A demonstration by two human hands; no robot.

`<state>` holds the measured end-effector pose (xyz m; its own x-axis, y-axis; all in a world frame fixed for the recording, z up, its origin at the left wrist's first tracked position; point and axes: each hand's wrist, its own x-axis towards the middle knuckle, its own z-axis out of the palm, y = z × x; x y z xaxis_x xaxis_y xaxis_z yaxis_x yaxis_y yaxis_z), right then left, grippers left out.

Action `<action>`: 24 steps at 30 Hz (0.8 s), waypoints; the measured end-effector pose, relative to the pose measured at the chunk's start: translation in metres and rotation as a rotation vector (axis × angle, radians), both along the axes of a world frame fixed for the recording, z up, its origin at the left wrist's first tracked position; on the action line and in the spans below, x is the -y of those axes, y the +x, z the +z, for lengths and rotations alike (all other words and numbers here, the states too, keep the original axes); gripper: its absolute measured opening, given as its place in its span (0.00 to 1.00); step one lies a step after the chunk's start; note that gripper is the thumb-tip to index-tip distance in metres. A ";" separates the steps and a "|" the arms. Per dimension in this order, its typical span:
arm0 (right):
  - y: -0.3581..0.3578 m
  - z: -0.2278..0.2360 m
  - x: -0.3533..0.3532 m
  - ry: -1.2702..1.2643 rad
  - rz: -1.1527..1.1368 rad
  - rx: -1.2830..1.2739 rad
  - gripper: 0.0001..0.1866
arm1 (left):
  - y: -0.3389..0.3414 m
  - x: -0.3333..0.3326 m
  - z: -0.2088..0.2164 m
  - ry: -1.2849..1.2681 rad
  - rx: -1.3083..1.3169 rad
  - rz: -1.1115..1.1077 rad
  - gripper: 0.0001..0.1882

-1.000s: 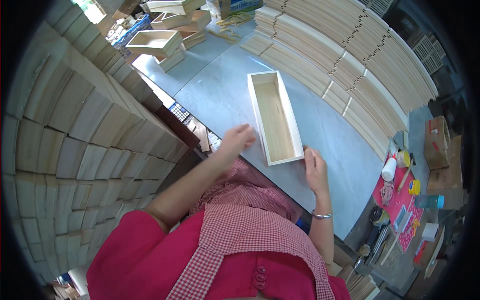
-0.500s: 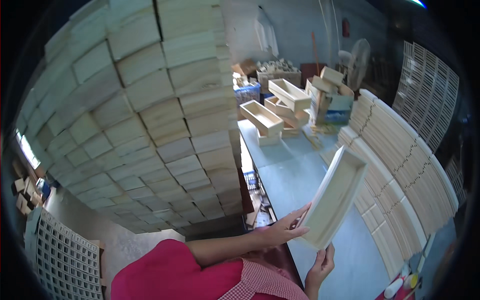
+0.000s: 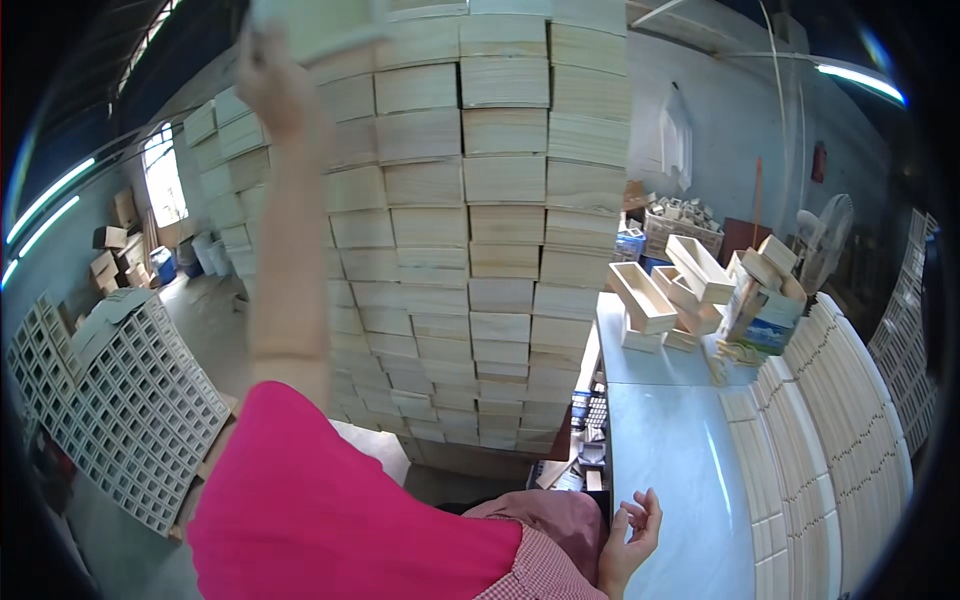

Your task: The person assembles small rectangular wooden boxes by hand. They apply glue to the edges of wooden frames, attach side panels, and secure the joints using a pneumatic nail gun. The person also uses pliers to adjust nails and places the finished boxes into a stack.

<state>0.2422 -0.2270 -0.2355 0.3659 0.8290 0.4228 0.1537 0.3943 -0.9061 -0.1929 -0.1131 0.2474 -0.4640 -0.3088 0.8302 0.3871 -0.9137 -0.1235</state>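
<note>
My left arm is stretched up, and my left hand (image 3: pixel 274 78) grips the edge of a pale wooden box (image 3: pixel 322 24), smeared by motion and partly cut off by the view's upper edge. The box is in front of the upper part of a tall stack of wooden boxes (image 3: pixel 505 130); whether it touches the stack I cannot tell. Low on the right, beside the near edge of the light blue worktable (image 3: pixel 665 430), my right hand (image 3: pixel 632 535) holds nothing, its fingers loosely bent and apart.
Several open wooden boxes (image 3: pixel 645 300) sit at the table's far end by a cardboard carton (image 3: pixel 770 315). Rows of thin wooden boards (image 3: pixel 835 410) line its right side. White lattice panels (image 3: pixel 145 400) lean at the lower left. A fan (image 3: pixel 828 235) stands behind.
The box has gone from in front of me over the table to high at the left in my left hand. My right hand has let go of it. The view has swung left and up.
</note>
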 end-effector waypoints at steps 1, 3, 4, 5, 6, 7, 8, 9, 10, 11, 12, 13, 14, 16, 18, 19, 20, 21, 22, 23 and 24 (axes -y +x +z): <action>-0.012 -0.003 0.002 -0.031 0.077 -0.043 0.28 | -0.054 0.034 0.050 0.040 0.025 0.229 0.24; -0.024 -0.009 -0.001 -0.100 0.147 -0.079 0.28 | -0.154 0.057 0.117 -0.042 0.131 0.474 0.25; -0.027 -0.011 -0.003 -0.121 0.160 -0.094 0.27 | -0.194 0.059 0.142 -0.129 0.185 0.538 0.25; -0.027 -0.013 -0.006 -0.144 0.159 -0.097 0.27 | -0.196 0.049 0.143 -0.239 0.288 0.403 0.23; -0.027 -0.015 -0.010 -0.166 0.158 -0.102 0.27 | -0.196 0.042 0.145 -0.344 0.387 0.267 0.22; -0.028 -0.017 -0.013 -0.167 0.158 -0.092 0.27 | -0.197 0.037 0.148 -0.446 0.482 0.129 0.20; -0.028 -0.020 -0.016 -0.169 0.162 -0.085 0.27 | -0.208 0.029 0.150 -0.545 0.491 0.119 0.18; -0.029 -0.021 -0.018 -0.171 0.165 -0.079 0.27 | -0.221 0.020 0.150 -0.644 0.498 0.108 0.17; -0.029 -0.021 -0.019 -0.175 0.182 -0.069 0.27 | -0.230 0.014 0.152 -0.743 0.501 0.094 0.16; -0.029 -0.020 -0.020 -0.176 0.183 -0.064 0.28 | -0.227 0.011 0.150 -0.866 0.401 0.168 0.15; -0.029 -0.020 -0.021 -0.177 0.180 -0.060 0.28 | -0.225 0.010 0.144 -0.982 0.293 0.242 0.15; -0.031 -0.019 -0.021 -0.176 0.173 -0.054 0.26 | -0.219 0.011 0.155 -1.083 0.167 0.331 0.14; -0.034 -0.019 -0.021 -0.174 0.173 -0.055 0.24 | -0.239 0.003 0.174 -0.988 0.064 0.385 0.10; -0.030 -0.026 -0.023 -0.293 0.169 0.025 0.22 | -0.241 -0.007 0.173 -1.132 0.077 0.447 0.09; -0.037 -0.033 -0.027 -0.287 0.180 0.034 0.22 | -0.241 0.002 0.178 -1.189 0.239 0.472 0.10; -0.040 -0.036 -0.029 -0.288 0.172 0.046 0.22 | -0.231 0.001 0.168 -1.142 0.288 0.512 0.11; -0.042 -0.042 -0.032 -0.289 0.187 0.089 0.20 | -0.244 0.002 0.178 -1.084 0.267 0.558 0.12; -0.047 -0.044 -0.033 -0.275 0.193 0.101 0.20 | -0.252 0.003 0.185 -1.072 0.268 0.528 0.12; -0.050 -0.045 -0.032 -0.264 0.209 0.123 0.20 | -0.259 0.004 0.192 -1.060 0.268 0.497 0.12; -0.048 -0.045 -0.032 -0.249 0.225 0.164 0.20 | -0.256 0.005 0.194 -1.081 0.298 0.384 0.12; -0.046 -0.040 -0.031 -0.249 0.207 0.178 0.20 | -0.243 0.002 0.185 -1.116 0.301 0.486 0.12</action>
<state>0.1962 -0.1961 -0.2757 0.1187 0.9634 0.2403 0.2573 0.2039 -0.9446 -0.4359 -0.1155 0.4329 -0.7154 0.3012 0.6304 0.5919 -0.2182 0.7759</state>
